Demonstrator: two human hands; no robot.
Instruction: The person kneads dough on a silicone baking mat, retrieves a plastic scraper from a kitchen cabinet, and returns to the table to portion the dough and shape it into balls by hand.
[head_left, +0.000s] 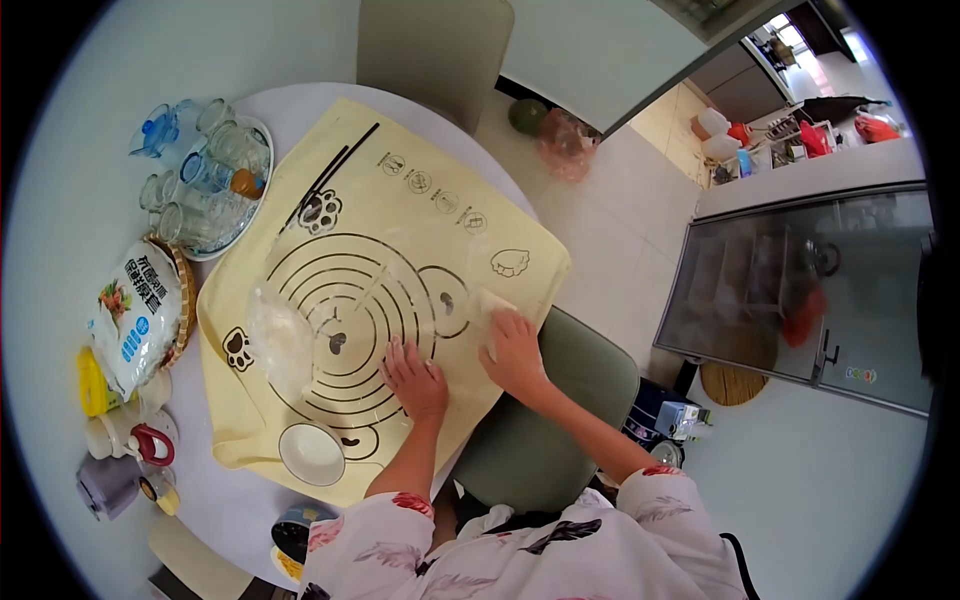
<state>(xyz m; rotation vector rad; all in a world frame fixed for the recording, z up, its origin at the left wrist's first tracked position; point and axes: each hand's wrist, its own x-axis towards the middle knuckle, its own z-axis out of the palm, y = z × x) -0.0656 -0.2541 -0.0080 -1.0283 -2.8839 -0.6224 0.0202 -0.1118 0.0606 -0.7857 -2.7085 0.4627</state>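
A pale yellow mat [470, 370] with dark rings, a bear face and paw prints covers much of the round table. My left hand [415, 382] lies flat on its lower part with fingers spread, holding nothing. At the mat's right edge, my right hand [516, 355] has its fingers pressed on a pale, cloth-like piece [490, 304]; its exact kind is unclear. To the left rests a clear plastic bag [280, 340] with something whitish inside. A white bowl [312, 454] stands near the lower edge, and dark chopsticks [330, 176] lie at the upper left.
A tray [262, 190] of glasses and jugs stands at the table's left edge. Below it are a basket [184, 300] with a white printed bag [138, 318], and several jars. Chairs [550, 410] stand by the table; a melon [527, 116] lies on the floor.
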